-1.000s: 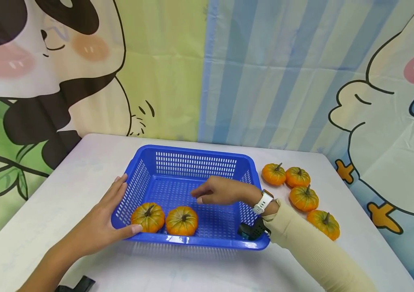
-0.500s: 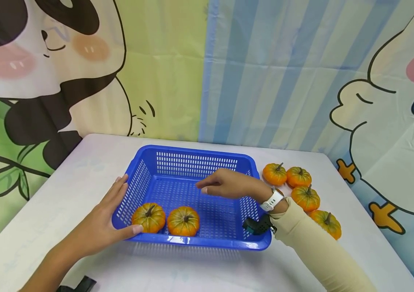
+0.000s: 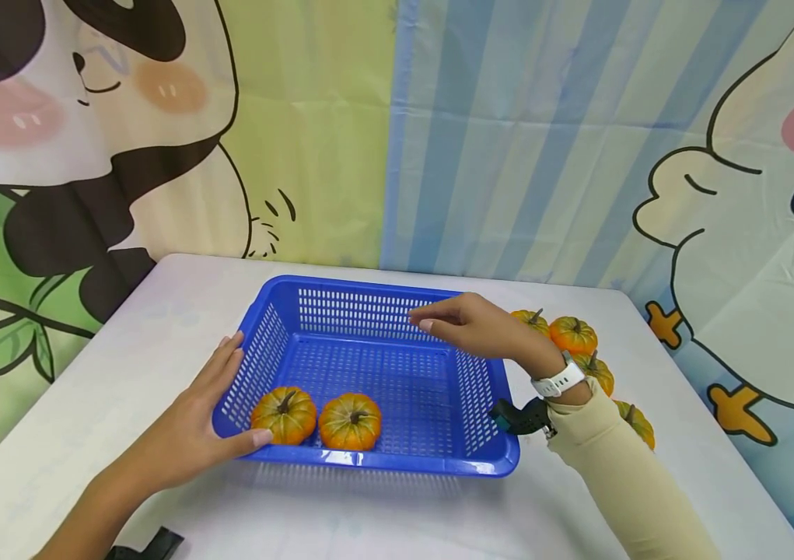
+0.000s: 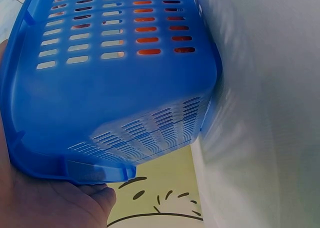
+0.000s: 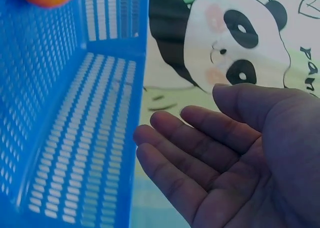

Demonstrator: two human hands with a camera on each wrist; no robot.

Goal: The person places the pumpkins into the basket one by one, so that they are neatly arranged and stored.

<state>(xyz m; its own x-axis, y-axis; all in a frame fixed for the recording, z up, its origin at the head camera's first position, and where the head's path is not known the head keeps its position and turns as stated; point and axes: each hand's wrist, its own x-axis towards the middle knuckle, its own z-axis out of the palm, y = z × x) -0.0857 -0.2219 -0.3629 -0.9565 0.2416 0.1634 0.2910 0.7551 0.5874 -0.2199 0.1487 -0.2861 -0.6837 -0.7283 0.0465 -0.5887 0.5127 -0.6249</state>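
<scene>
A blue plastic basket (image 3: 369, 463) with slotted walls stands on the white table. Two small orange-green pumpkins (image 3: 284, 415) lie side by side at its front left. My left hand (image 3: 190, 432) rests spread on the basket's left corner, its fingers along the side rim and its thumb on the front rim. Over the right back part of the basket hovers my right hand (image 3: 484, 327), holding nothing, with relaxed fingers (image 5: 175, 178) in the right wrist view. To the right of the basket sit several more pumpkins (image 3: 574, 335), some partly hidden by the right hand and forearm.
Behind the white table (image 3: 215, 272) hangs a curtain (image 3: 327, 132) printed with cartoon animals. A black wrist mount (image 3: 526, 418) below the right wrist overlaps the basket's right rim in the head view.
My right hand has moved right and up, from over the middle of the basket to its right back side, now overlapping the loose pumpkins. The left hand and both basket pumpkins stay put.
</scene>
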